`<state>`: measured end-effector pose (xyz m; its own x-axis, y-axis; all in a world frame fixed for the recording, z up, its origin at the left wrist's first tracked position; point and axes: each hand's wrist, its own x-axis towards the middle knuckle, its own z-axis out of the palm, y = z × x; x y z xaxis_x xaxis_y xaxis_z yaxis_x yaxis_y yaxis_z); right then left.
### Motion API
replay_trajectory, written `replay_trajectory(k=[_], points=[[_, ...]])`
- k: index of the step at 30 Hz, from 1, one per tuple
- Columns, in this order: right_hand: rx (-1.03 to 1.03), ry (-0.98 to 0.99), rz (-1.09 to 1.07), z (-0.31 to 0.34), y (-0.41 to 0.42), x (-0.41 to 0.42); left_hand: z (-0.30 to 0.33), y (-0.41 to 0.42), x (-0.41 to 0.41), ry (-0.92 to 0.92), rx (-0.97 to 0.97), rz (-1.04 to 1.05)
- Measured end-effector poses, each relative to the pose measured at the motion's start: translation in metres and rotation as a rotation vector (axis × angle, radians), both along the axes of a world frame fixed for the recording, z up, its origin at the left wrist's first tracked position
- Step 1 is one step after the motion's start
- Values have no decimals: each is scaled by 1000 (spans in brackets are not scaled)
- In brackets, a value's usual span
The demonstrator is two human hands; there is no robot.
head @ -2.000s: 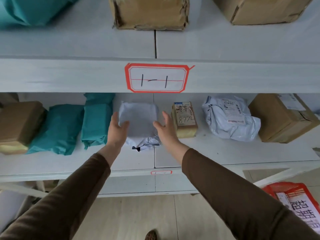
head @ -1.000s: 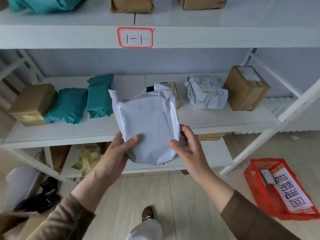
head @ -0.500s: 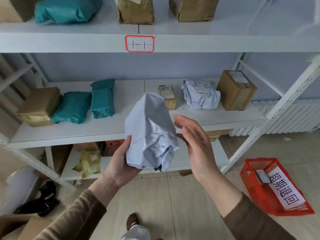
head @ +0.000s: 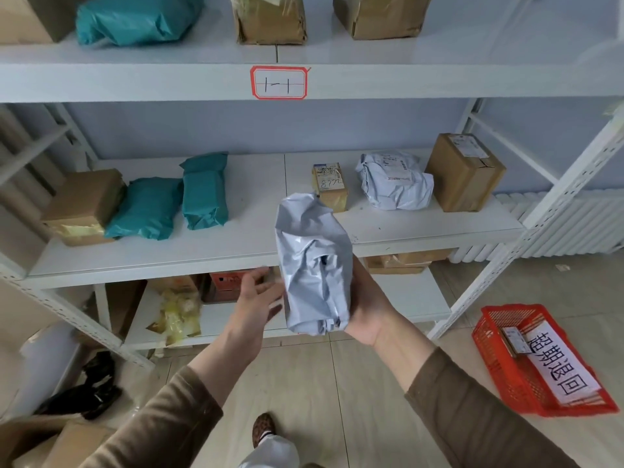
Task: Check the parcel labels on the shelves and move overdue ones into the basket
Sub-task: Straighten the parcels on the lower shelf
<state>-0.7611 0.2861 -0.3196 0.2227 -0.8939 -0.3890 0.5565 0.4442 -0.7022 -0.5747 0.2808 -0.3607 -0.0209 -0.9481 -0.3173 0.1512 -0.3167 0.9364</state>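
Note:
A crumpled white poly-bag parcel stands upright in front of the middle shelf, held from its right side by my right hand. No label shows on the side facing me. My left hand is just left of the parcel, fingers spread, holding nothing. The red basket with a white sign lies on the floor at the lower right, with a small parcel inside.
On the middle shelf lie two teal bags, a brown box at left, a small labelled box, a white bag and a brown box at right. More parcels sit above and below. A white upright post stands between shelf and basket.
The white parcel came off the middle shelf and was turned in both hands. It passed from my left hand to my right hand, and my left hand let go.

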Motion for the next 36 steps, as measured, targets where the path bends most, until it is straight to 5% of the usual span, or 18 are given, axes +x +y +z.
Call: replay_trajectory(k=[3, 7, 11, 18, 25, 30, 36], points=[[2, 145, -6, -7, -3, 0, 15, 2, 4, 67, -187, 10], [-261, 517, -186, -11, -6, 8, 22, -1, 14, 271, -84, -73], [-521, 796, -230, -20, -5, 10, 8, -5, 25, 268, -6, -145], [-735, 867, -314, -29, 5, 10, -10, -10, 29, 178, 36, -202], [-1121, 1197, -336, -51, 8, 14, -24, -26, 35, 213, 117, -62], [-828, 966, -70, -66, -11, 16, -22, -43, 34, 148, 102, -87], [-346, 622, -132, -71, -80, 28, -26, -80, 39, 122, 53, -146]])
